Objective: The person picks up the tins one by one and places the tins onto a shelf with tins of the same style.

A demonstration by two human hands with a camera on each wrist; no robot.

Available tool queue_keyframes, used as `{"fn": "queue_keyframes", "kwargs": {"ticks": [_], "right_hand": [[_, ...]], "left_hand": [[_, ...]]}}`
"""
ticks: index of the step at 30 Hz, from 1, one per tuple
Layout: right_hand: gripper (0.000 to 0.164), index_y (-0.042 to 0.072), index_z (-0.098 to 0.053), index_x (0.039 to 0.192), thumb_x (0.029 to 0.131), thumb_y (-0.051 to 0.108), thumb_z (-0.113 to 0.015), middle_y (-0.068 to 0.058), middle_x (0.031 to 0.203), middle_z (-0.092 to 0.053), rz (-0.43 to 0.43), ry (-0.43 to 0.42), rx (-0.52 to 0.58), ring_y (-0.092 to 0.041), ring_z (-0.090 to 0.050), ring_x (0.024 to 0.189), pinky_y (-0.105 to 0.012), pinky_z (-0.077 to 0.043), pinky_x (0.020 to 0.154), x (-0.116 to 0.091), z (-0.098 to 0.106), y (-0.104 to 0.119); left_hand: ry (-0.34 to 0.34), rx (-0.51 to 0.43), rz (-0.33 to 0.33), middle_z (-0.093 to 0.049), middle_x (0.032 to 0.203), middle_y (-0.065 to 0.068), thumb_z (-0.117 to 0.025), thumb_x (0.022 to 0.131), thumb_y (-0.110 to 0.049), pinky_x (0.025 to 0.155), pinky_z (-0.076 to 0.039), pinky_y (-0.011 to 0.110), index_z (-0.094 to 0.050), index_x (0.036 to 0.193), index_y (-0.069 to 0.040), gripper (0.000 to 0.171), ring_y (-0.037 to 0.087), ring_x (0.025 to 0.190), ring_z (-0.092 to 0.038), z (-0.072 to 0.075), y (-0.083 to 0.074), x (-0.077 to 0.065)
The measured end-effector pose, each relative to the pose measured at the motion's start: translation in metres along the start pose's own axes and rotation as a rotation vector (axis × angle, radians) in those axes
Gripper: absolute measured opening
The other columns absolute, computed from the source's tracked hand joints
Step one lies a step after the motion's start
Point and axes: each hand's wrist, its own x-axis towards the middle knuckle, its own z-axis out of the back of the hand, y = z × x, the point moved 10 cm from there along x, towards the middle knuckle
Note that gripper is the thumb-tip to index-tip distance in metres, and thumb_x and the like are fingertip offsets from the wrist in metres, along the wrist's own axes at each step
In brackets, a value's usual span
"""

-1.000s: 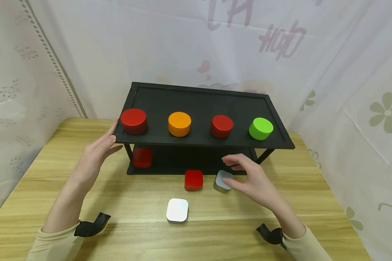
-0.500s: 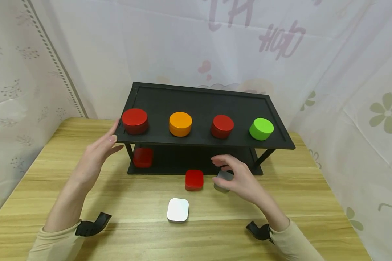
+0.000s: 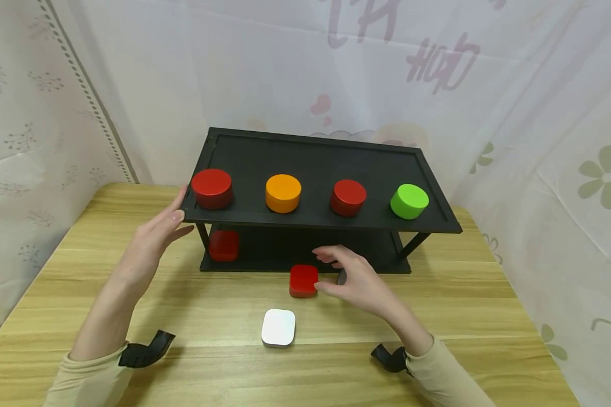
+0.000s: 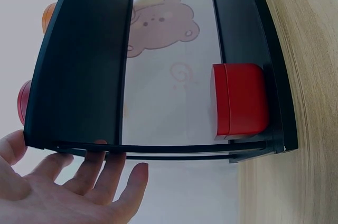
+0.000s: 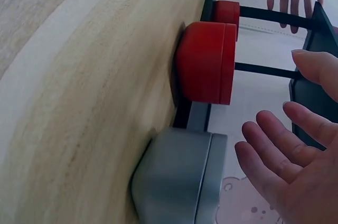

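Observation:
My left hand rests its thumb and fingers on the left corner of the black two-tier shelf's upper board. The left wrist view shows its fingers spread along the side rail. My right hand holds nothing; its parted thumb and fingers are over the grey rounded-square tin and beside the red rounded-square tin. In the head view that hand hides most of the grey tin. Both tins lie in front of the shelf. A white-topped square tin lies closer to me.
On the upper board stand a large red round tin, an orange one, a smaller red one and a green one. Another red square tin sits at the lower tier's left end. A printed curtain hangs behind the wooden table.
My right hand has moved left, from over the grey tin towards the red square tin, with its fingers still apart. My left hand stays at the shelf corner.

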Motion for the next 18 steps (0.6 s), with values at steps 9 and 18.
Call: {"fn": "queue_keyframes", "kwargs": {"ticks": [9, 18], "right_hand": [[0.057, 0.033, -0.049, 0.131, 0.08, 0.036, -0.074, 0.005, 0.129, -0.056, -0.024, 0.039, -0.089, -0.02, -0.056, 0.114, -0.04, -0.05, 0.095, 0.008, -0.015, -0.001], [0.06, 0.026, -0.05, 0.134, 0.08, 0.041, -0.072, 0.005, 0.127, -0.056, -0.02, 0.066, -0.215, -0.016, -0.056, 0.111, -0.037, -0.052, 0.09, 0.012, -0.026, 0.001]], "left_hand": [[0.002, -0.022, -0.003, -0.014, 0.159, -0.007, -0.035, 0.103, -0.022, 0.097, -0.04, 0.011, -0.027, 0.148, -0.023, 0.046, 0.007, 0.146, -0.014, -0.001, 0.0, 0.001], [0.001, -0.02, -0.008, -0.014, 0.159, -0.006, -0.035, 0.103, -0.022, 0.098, -0.04, 0.011, -0.026, 0.148, -0.023, 0.046, 0.008, 0.147, -0.012, -0.001, 0.001, 0.0]]}}
